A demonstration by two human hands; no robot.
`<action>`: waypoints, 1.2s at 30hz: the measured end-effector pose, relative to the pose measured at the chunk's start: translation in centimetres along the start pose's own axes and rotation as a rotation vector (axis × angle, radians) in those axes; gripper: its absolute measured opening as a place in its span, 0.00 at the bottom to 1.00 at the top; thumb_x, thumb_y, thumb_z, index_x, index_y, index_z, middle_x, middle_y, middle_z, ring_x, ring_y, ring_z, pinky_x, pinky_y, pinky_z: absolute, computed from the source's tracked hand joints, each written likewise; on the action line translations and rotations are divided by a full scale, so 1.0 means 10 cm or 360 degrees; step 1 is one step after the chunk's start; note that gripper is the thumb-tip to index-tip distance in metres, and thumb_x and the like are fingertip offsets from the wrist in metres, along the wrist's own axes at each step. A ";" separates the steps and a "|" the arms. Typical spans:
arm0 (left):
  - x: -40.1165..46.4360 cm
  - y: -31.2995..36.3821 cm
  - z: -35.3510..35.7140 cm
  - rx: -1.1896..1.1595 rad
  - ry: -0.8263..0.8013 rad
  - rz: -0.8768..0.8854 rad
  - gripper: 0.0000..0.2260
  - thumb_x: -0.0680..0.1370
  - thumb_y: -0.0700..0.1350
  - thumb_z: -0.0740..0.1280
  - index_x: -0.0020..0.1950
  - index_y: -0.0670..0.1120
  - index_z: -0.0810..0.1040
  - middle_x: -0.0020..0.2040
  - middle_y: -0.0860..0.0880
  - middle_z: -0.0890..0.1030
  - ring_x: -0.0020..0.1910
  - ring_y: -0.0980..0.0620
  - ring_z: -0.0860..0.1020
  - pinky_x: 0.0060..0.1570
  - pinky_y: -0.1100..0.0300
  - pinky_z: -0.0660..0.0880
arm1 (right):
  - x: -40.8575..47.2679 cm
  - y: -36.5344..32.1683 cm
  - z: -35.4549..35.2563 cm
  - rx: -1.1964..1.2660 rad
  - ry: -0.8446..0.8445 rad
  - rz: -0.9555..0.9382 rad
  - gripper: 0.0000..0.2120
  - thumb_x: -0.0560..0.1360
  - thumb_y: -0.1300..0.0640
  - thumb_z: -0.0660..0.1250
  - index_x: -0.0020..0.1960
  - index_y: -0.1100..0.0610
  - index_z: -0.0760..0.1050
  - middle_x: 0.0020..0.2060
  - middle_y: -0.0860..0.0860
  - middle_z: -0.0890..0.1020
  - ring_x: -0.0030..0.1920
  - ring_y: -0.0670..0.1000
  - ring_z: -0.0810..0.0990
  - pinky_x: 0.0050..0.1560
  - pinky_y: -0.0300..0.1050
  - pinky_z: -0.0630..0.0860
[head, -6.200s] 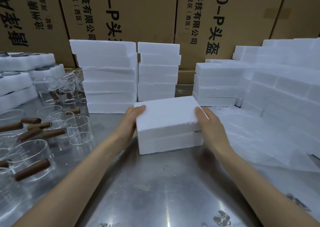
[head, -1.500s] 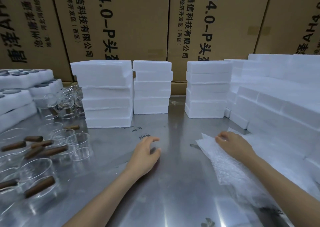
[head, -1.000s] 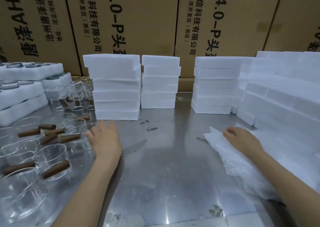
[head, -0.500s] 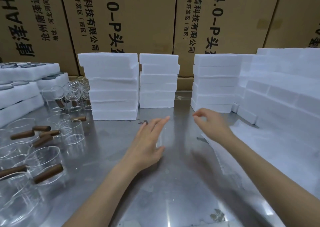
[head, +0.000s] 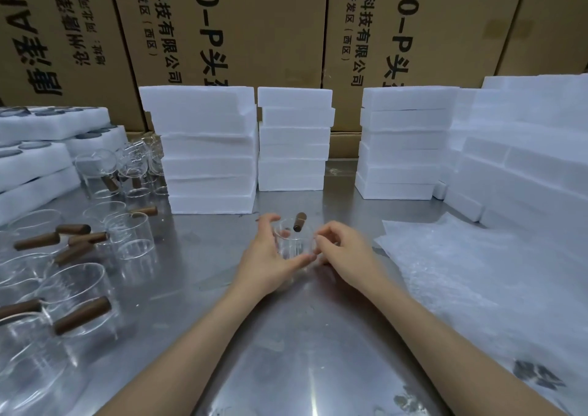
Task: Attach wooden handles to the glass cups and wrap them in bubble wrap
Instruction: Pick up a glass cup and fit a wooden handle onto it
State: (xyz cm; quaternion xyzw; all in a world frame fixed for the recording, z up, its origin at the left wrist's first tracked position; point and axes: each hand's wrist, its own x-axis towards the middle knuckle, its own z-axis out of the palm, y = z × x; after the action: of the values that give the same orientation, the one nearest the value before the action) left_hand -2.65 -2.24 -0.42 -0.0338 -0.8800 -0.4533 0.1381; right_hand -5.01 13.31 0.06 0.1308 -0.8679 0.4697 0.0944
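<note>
I am holding the cup (head: pixel 291 240) between both hands, left hand (head: pixel 267 256) curled round it, right hand (head: pixel 345 253) pinching its rim, just left of the bubble wrap (head: pixel 477 288). Handle (head: pixel 299 221) pointing away; keeping it clear, I am carrying it onto the wrap.

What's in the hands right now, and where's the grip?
A glass cup with wooden handle: left hand and right hand grip its glass sides, not the handle.
</note>
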 end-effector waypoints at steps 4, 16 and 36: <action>0.06 0.02 0.02 -0.0205 -0.0149 0.0129 0.29 0.68 0.44 0.78 0.64 0.50 0.66 0.58 0.54 0.74 0.57 0.52 0.74 0.59 0.55 0.73 | 0.00 -0.01 -0.05 -0.0078 0.0334 -0.0128 0.03 0.77 0.53 0.62 0.47 0.48 0.74 0.46 0.44 0.77 0.44 0.44 0.75 0.47 0.43 0.74; 0.08 0.00 0.01 -0.0445 -0.0368 0.0400 0.29 0.67 0.34 0.77 0.60 0.55 0.69 0.59 0.59 0.75 0.60 0.67 0.73 0.58 0.70 0.69 | 0.05 0.04 -0.25 -0.0410 0.0258 -0.0379 0.10 0.79 0.45 0.56 0.50 0.47 0.74 0.49 0.41 0.72 0.47 0.42 0.73 0.46 0.41 0.69; -0.02 0.18 0.04 -0.0534 -0.0114 0.0369 0.26 0.67 0.56 0.73 0.63 0.54 0.72 0.61 0.59 0.76 0.64 0.65 0.72 0.64 0.66 0.67 | 0.04 0.03 -0.22 -0.0120 0.0406 -0.0183 0.25 0.77 0.49 0.60 0.21 0.49 0.69 0.20 0.39 0.74 0.24 0.39 0.71 0.28 0.29 0.64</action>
State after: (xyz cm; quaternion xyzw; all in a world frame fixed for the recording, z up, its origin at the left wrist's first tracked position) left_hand -2.26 -0.84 0.69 -0.1734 -0.7866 -0.5732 0.1502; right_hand -5.41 15.29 1.13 0.1161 -0.8570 0.4435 0.2356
